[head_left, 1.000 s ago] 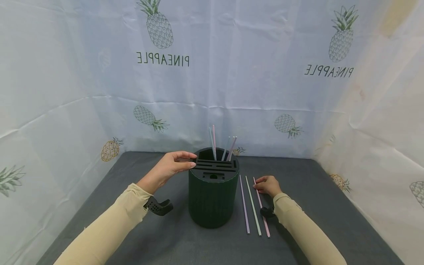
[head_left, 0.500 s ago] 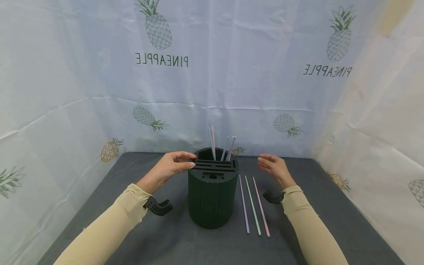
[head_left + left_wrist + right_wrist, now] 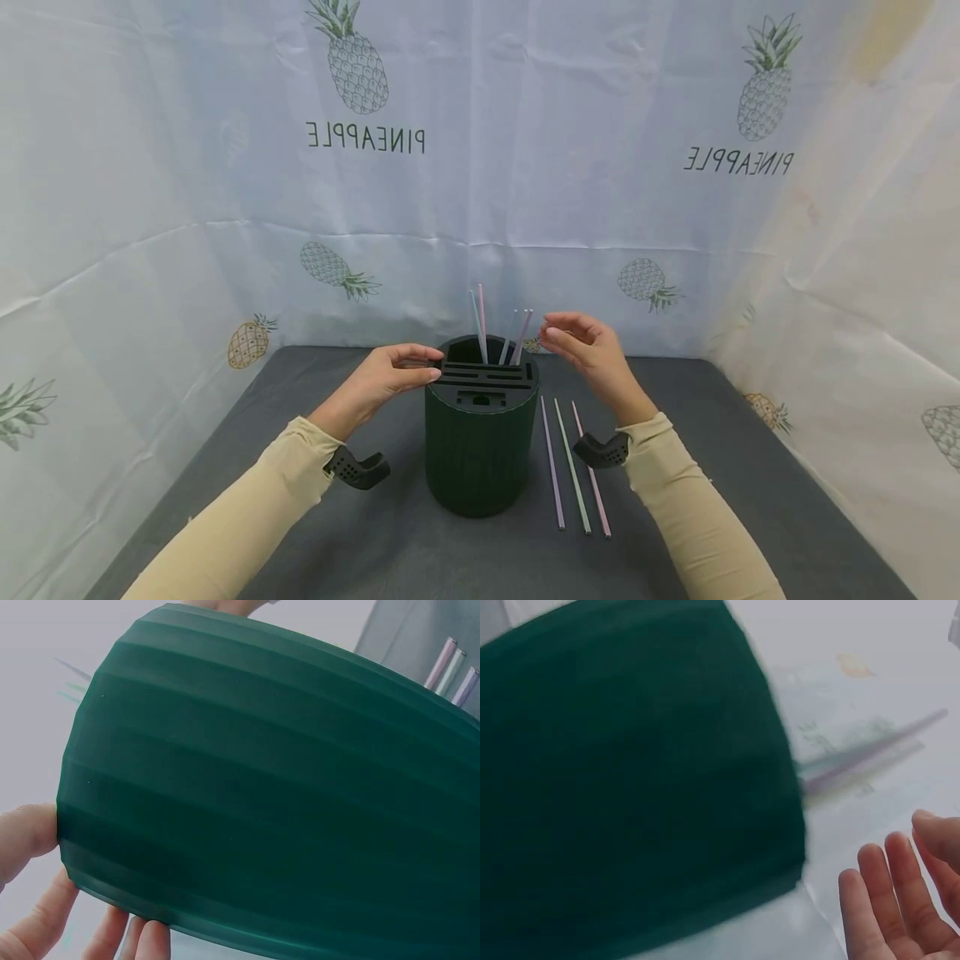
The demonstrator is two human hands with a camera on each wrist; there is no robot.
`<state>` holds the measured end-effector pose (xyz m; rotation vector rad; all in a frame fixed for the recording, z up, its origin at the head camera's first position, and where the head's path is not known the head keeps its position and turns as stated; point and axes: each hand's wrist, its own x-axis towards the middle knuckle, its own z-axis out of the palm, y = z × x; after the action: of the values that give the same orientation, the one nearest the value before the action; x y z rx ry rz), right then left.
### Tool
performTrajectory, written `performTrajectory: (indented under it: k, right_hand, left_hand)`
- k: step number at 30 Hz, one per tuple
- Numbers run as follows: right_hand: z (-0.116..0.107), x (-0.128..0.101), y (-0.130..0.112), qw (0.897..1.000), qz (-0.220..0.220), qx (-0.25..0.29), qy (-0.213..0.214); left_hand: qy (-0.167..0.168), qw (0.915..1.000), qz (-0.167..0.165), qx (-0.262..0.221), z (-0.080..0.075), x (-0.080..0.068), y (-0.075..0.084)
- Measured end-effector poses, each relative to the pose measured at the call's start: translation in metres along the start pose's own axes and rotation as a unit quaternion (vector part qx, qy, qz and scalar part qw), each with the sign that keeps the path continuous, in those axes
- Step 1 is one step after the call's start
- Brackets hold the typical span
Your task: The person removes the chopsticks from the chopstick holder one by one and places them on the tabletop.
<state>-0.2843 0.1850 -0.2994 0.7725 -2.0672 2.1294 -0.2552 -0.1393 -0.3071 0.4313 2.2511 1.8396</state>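
Note:
A dark green ribbed knife and utensil holder (image 3: pixel 480 454) stands upright on the table, with slots in its black top. My left hand (image 3: pixel 375 379) touches its left rim with thumb and fingertips, the fingers only slightly bent. Several pastel chopsticks rise from the rear compartment, among them a pink chopstick (image 3: pixel 482 325) and a purple chopstick (image 3: pixel 522 337). My right hand (image 3: pixel 588 354) is raised at the holder's back right, fingertips close to these upright chopsticks. In the right wrist view its fingers (image 3: pixel 881 900) hold nothing.
Right of the holder, a purple chopstick (image 3: pixel 552 462), a green chopstick (image 3: pixel 572 466) and a pink chopstick (image 3: pixel 602 508) lie side by side on the dark grey table (image 3: pixel 360 542). A pineapple-print curtain (image 3: pixel 562 183) hangs behind and at both sides.
My right hand has let go of the pink chopstick on the table, risen, and moved left toward the upright chopsticks. My left hand has stayed at the rim.

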Motion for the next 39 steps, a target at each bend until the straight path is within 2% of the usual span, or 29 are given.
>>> performTrajectory:
  k: [6,10,29,39]
  right_hand:
    - [0.013,0.002,0.006,0.999,-0.009,-0.011,-0.050]
    - [0.016,0.004,0.007,0.998,-0.010,-0.019,-0.062]
    - [0.019,0.008,0.006,0.995,0.003,-0.059,-0.076]
    - [0.022,0.010,-0.005,0.995,0.023,-0.077,-0.055]
  left_hand:
    - [-0.001,1.0000,0.001,0.000,-0.001,0.000,-0.001]
    - [0.000,1.0000,0.003,-0.002,-0.001,0.001,-0.002]
    - [-0.002,1.0000,0.007,-0.004,-0.001,0.001,-0.003]
    - [0.000,1.0000,0.005,-0.002,-0.001,0.001,-0.002]
